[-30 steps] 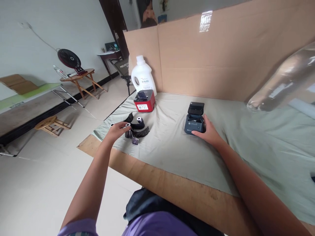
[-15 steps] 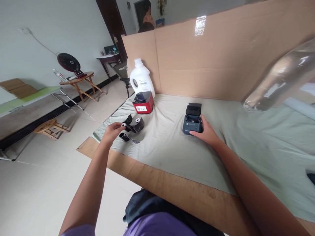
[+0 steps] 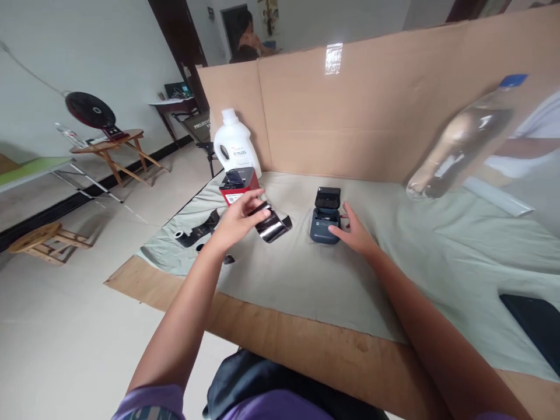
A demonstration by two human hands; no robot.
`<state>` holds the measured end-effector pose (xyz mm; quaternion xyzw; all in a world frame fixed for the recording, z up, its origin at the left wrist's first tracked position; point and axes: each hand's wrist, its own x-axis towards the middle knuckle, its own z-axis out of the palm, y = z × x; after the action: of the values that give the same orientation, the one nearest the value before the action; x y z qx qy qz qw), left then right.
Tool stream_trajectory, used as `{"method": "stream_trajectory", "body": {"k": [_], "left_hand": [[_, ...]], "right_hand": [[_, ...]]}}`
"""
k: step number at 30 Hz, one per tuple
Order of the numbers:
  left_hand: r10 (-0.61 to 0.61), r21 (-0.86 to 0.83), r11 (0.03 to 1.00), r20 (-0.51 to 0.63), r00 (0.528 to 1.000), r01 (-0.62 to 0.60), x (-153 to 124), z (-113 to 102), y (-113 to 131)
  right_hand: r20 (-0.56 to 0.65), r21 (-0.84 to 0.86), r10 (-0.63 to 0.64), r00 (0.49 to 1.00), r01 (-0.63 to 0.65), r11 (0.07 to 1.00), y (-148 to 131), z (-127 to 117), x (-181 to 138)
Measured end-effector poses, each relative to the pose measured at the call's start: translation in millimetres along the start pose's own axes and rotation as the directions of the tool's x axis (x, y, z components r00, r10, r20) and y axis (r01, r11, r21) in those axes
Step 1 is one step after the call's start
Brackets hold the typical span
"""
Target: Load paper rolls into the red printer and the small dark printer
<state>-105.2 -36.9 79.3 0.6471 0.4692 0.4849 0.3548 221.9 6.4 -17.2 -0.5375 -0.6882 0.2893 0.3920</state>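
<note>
My left hand [image 3: 245, 217] pinches a glossy black label roll [image 3: 272, 224] between thumb and fingers, above the cloth; its loose strip curls to the right. My right hand [image 3: 356, 232] is at the right side of a dark blue label printer [image 3: 324, 232], thumb over the front, fingers at the side and the index finger held apart. The printer's lid [image 3: 328, 197] stands up, showing the compartment. Under and left of my left wrist lie more partly unrolled black rolls [image 3: 192, 234]; my arm hides some of them.
Behind my left hand stand a red and black device [image 3: 231, 184] and a white jug [image 3: 238, 146]. Cardboard [image 3: 350, 116] borders the back. A clear plastic bottle [image 3: 464, 143] leans at right; a dark phone-like object [image 3: 531, 324] lies near the right edge. Another person sits beyond the cardboard.
My left hand has lifted a black roll from the group and brought it right toward the printer. My right hand's fingers have loosened a little at the printer. The view has turned right.
</note>
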Motion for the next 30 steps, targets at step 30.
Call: {"method": "stream_trajectory", "body": {"k": [30], "left_hand": [[-0.305, -0.502, 0.745, 0.330, 0.893, 0.440, -40, 160, -55]], "right_hand": [[0.134, -0.339, 0.015, 0.991, 0.032, 0.940, -28, -14, 68]]}}
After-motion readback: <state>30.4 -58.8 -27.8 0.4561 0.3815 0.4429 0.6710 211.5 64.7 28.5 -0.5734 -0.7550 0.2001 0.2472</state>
